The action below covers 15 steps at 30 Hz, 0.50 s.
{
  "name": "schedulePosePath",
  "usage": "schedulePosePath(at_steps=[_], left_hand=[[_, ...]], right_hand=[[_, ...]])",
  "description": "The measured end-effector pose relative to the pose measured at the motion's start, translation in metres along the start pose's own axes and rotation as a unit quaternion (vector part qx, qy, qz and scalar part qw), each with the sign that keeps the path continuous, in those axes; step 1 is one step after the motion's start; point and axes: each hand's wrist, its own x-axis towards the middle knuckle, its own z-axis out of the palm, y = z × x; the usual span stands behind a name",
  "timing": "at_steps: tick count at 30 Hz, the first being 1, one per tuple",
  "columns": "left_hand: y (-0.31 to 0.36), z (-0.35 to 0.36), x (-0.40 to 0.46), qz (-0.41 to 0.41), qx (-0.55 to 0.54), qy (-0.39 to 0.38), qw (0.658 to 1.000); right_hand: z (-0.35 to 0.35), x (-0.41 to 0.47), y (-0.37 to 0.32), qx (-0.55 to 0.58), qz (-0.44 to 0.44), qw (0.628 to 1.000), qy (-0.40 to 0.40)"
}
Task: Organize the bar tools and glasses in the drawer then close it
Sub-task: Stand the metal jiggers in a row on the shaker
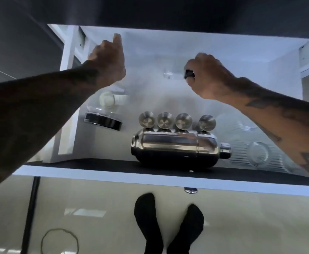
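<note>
The white drawer [102, 173] stands pulled out below me. A steel cocktail shaker [173, 147] lies on its side near the front, with a row of several small steel cups [165, 120] just behind it. My right hand [207, 77] is at the back middle, fingers closed against a clear glass [171, 76]. At the back left corner my left hand [107, 60] is curled with its fingers hidden from me. Below it lies a clear jar with a black lid [103, 121] and a white ball-shaped stopper [106, 100].
Ribbed clear glasses [258, 153] lie in the drawer's right part, under my right forearm. A metal knob [190, 190] sits on the drawer front. My feet in black socks [168, 226] stand on the pale floor, near a thin loop [60, 242] and a black pole [30, 213].
</note>
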Motion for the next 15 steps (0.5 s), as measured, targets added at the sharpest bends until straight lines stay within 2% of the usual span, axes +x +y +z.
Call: schedulePosePath(at_steps=[4,8,15], left_hand=[[0.026,-0.013,-0.018,0.079,-0.083,0.014,0.993],[0.062,-0.015,-0.047,0.157,-0.158,-0.064,0.973],[0.090,0.001,-0.065,0.179,-0.176,-0.119,0.960]], right_hand=[[-0.020,-0.038,0.009,0.009,0.008,0.999,-0.048],[-0.027,-0.062,0.001,0.023,-0.010,0.995,-0.100],[-0.020,-0.072,-0.021,0.080,0.003,0.985,-0.152]])
